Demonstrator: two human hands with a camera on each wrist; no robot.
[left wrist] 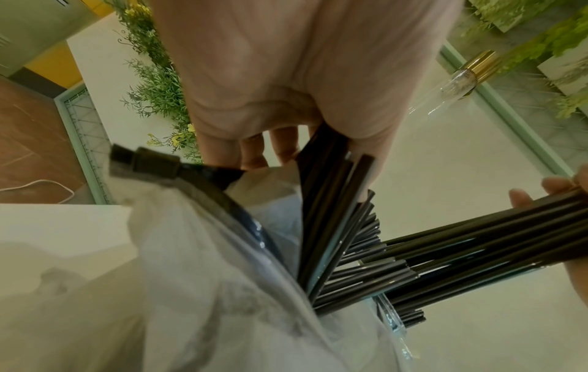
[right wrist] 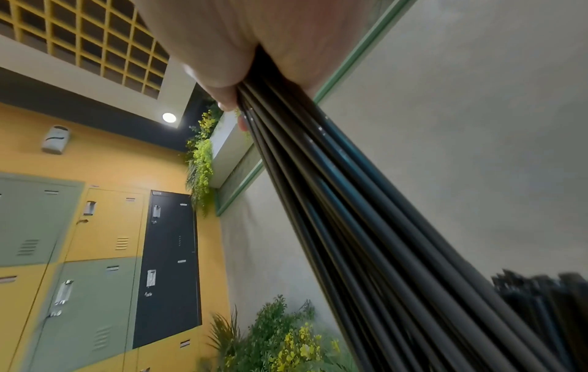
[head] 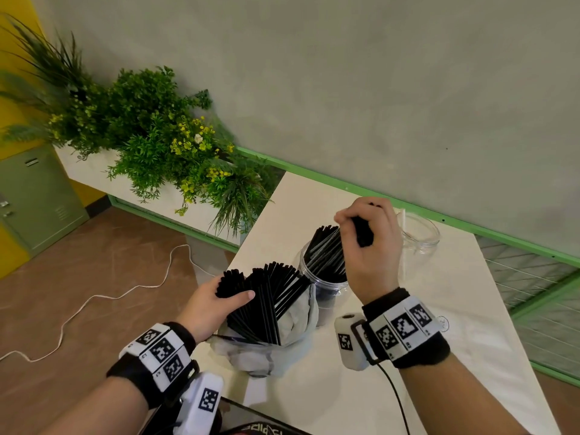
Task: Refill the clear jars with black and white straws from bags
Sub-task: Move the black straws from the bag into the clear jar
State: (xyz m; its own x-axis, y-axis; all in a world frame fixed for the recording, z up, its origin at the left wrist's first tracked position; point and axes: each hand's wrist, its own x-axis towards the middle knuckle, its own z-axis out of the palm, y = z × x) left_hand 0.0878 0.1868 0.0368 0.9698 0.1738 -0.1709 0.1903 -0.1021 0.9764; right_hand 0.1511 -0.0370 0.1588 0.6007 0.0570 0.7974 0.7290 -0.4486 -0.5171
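Observation:
A clear plastic bag [head: 276, 350] of black straws [head: 270, 296] stands at the white table's near left corner. My left hand [head: 216, 296] grips the fanned straw tops sticking out of the bag; the left wrist view shows its fingers [left wrist: 254, 151] curled round the black straws [left wrist: 321, 206]. Just behind, a clear jar [head: 326, 277] holds a leaning bunch of black straws [head: 326, 249]. My right hand [head: 364, 233] grips that bunch by its upper end, above the jar's mouth. The right wrist view shows the black straws [right wrist: 366, 201] running out of my fist.
An empty clear jar [head: 419, 232] stands at the back right of the white table [head: 455, 324], near the green-trimmed wall. Potted greenery [head: 163, 133] fills a planter to the left. A white cord [head: 94, 296] lies on the brown floor. Lockers [right wrist: 95, 251] line the yellow wall.

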